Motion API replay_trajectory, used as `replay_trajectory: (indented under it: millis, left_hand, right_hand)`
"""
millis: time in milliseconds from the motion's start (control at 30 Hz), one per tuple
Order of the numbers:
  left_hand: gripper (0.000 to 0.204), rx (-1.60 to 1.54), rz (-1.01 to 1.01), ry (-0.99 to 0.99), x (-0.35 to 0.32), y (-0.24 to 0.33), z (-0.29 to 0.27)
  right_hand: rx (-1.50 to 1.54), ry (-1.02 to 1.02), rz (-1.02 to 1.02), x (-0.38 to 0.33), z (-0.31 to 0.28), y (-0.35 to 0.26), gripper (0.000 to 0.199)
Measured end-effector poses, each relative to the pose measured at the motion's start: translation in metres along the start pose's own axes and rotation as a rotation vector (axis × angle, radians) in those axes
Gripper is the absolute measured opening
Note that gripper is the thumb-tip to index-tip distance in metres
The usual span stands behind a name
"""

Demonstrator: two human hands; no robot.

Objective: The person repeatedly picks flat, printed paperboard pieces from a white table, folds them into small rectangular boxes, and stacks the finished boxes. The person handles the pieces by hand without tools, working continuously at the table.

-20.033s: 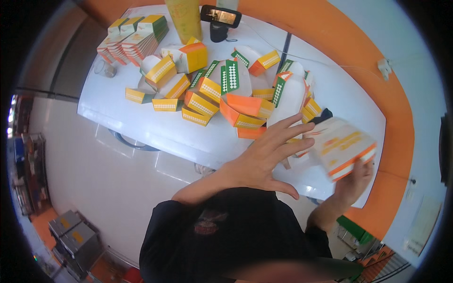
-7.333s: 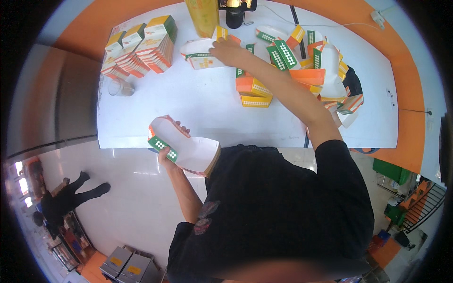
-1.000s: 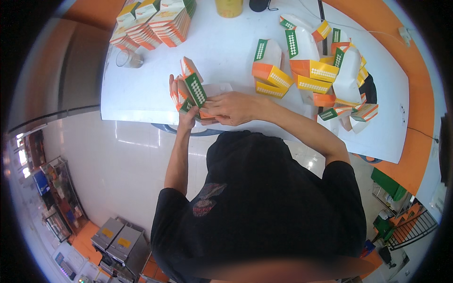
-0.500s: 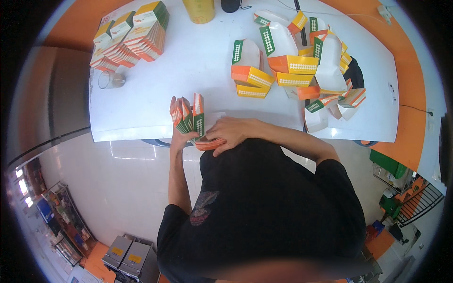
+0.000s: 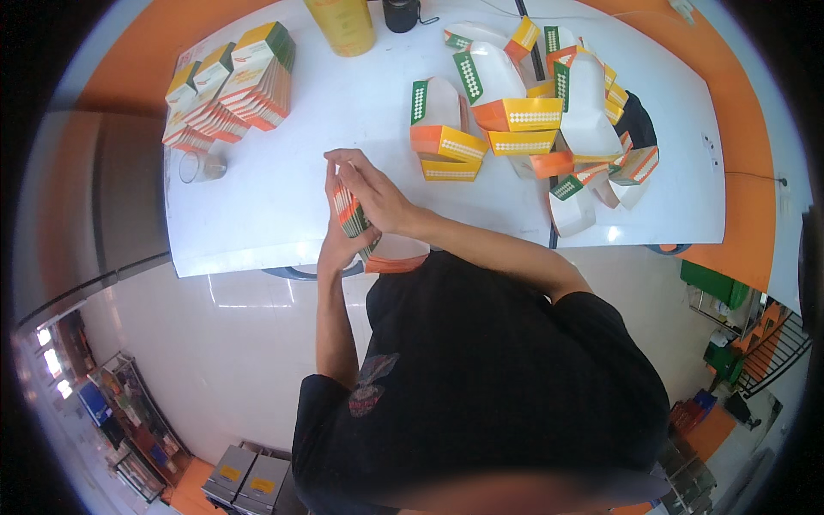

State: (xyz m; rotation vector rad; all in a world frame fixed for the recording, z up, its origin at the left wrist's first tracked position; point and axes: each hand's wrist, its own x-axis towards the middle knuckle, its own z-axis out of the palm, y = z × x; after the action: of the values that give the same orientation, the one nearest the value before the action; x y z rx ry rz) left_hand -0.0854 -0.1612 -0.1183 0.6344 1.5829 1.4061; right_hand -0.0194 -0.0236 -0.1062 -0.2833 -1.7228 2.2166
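Observation:
Near the table's front edge, my left hand (image 5: 339, 246) is wrapped round a bundle of cardboard food trays (image 5: 348, 210), folded together in orange, white and green. My right hand (image 5: 384, 199) lies over the bundle's right side, its fingers reaching to the top and pressed against it. Both hands squeeze the bundle between them. Just below, against my black shirt, is a white-and-orange tray part (image 5: 399, 256); whether it joins the bundle I cannot tell.
Stacks of folded trays (image 5: 257, 90) stand at the far left, with a clear glass (image 5: 203, 166) in front. Opened trays (image 5: 519, 116) lie heaped at the right. A yellow container (image 5: 343, 27) and a black cylinder (image 5: 401, 15) stand at the back.
My right hand has moved up from the tray part by my shirt onto the bundle. The spread-out trays are now squeezed closer together between both hands.

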Motion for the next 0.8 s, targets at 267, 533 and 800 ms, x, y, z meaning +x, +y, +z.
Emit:
replay_trajectory:
  millis: [267,533,800]
  left_hand:
    - [0.12,0.054,0.283,0.18,-0.008,-0.006,-0.021]
    - [0.095,-0.495,0.257,0.273,-0.005,-0.061,-0.045]
    - [0.072,-0.463,-0.005,0.31,-0.009,-0.099,-0.06]
  right_hand:
    - [-1.111,0.13,-0.214,0.004,-0.047,-0.036,0.065]
    - [-1.379,-0.09,0.395,0.02,-0.102,-0.083,0.039]
    - [-0.969,-0.383,-0.134,-0.01,-0.031,-0.071,0.038]
